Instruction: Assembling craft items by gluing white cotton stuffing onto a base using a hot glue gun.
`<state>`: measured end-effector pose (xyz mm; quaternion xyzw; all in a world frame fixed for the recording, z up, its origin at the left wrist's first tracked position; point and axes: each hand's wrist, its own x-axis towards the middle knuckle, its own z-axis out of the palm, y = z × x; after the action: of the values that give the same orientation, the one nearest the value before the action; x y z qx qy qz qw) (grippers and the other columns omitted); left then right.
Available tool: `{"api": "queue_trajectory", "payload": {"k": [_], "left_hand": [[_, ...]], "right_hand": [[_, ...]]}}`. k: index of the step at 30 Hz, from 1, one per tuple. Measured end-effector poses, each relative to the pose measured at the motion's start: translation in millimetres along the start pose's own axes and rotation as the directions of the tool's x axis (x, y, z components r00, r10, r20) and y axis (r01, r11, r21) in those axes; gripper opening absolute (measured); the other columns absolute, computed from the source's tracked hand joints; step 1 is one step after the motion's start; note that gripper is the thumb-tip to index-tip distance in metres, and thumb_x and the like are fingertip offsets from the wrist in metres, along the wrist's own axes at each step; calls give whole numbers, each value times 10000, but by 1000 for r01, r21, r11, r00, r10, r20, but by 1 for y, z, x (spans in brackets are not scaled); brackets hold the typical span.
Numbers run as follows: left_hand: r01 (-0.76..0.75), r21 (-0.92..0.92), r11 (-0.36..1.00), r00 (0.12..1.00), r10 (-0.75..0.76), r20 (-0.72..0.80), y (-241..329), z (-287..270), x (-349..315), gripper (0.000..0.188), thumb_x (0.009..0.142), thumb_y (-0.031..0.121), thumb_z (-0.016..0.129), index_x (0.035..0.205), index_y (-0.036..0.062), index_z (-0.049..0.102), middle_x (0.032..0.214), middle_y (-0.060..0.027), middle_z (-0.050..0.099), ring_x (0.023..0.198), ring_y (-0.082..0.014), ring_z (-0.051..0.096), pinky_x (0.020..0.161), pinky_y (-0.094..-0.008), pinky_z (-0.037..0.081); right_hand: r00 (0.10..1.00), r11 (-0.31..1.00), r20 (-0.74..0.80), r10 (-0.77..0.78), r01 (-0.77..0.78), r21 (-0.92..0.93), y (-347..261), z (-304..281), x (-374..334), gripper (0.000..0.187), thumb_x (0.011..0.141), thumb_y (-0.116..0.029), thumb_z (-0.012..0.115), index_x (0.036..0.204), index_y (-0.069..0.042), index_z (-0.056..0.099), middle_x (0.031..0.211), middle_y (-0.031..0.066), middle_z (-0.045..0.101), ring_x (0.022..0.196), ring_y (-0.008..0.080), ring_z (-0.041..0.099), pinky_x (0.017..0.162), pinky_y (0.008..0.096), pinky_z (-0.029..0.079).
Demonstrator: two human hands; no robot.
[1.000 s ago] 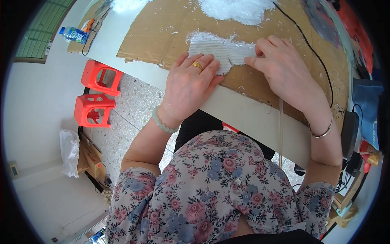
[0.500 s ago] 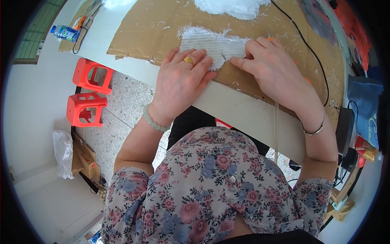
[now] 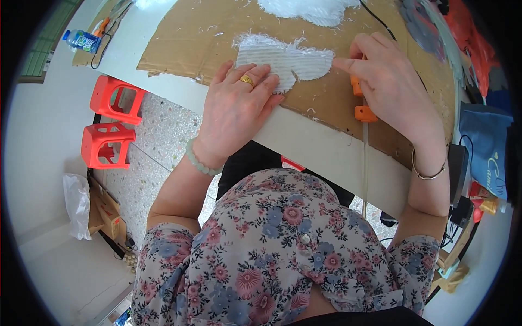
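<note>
A white piece of plush fabric (image 3: pixel 272 57), its faintly striped backing facing up, lies on brown cardboard with a fluffy far edge. Near its lower edge is a small dark slit. My left hand (image 3: pixel 239 95) lies flat on the fabric's left part, fingers stretched out. My right hand (image 3: pixel 383 76) is at the fabric's right tip, thumb pointing at it and fingers curled in; anything between them is hidden. Under and beside this hand lies an orange tool (image 3: pixel 365 113), looking like a hot glue gun, partly hidden. A long translucent stick (image 3: pixel 365 163) runs from it toward me.
The cardboard (image 3: pixel 185 46) covers much of the white table (image 3: pixel 326 141). Another white plush piece (image 3: pixel 310 10) lies farther back. A black cord (image 3: pixel 378 17) crosses the cardboard. A bottle (image 3: pixel 81 40) stands out at far left, red stools (image 3: pixel 111 146) below, and a blue bag (image 3: pixel 484 144) at right.
My right hand has moved right, off the fabric's slit toward its right tip, uncovering more of that end. More of the orange tool shows. My left hand stays on the fabric.
</note>
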<state>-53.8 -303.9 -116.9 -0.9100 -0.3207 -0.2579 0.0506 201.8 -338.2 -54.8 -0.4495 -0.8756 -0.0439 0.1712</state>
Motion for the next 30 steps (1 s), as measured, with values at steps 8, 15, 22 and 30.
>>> {"api": "queue_trajectory", "payload": {"k": [8,15,22,30], "left_hand": [[-1,2,1000,1000,1,1,-1,1,0,248,781,232,699,977,84,665,1061,-73,664,1032,-237,605,972,-474,403],[-4,-21,1000,1000,5,6,-3,0,-1,246,785,230,695,981,86,665,1065,-72,664,1031,-236,604,977,-473,398],[5,-33,999,1000,-6,-6,-2,1,-2,247,783,228,696,986,89,666,1069,-67,660,1040,-234,598,976,-472,397],[-1,-52,999,999,-1,-37,-5,4,-5,247,779,223,697,983,86,678,1067,-71,663,1036,-235,601,964,-465,406]], "right_hand": [[1000,997,17,5,-3,-83,-9,22,1,216,731,-8,551,875,-39,709,830,82,542,866,244,528,787,366,413],[997,998,76,13,-9,-60,-7,20,1,275,704,26,559,938,-19,695,846,72,528,867,244,524,789,359,420],[1000,989,11,27,-25,-144,-5,9,8,290,702,55,555,958,-11,673,859,77,540,892,252,531,819,369,429],[995,994,98,-16,26,-105,9,34,26,332,732,63,523,1014,-25,677,949,66,593,927,246,539,852,372,435]]}}
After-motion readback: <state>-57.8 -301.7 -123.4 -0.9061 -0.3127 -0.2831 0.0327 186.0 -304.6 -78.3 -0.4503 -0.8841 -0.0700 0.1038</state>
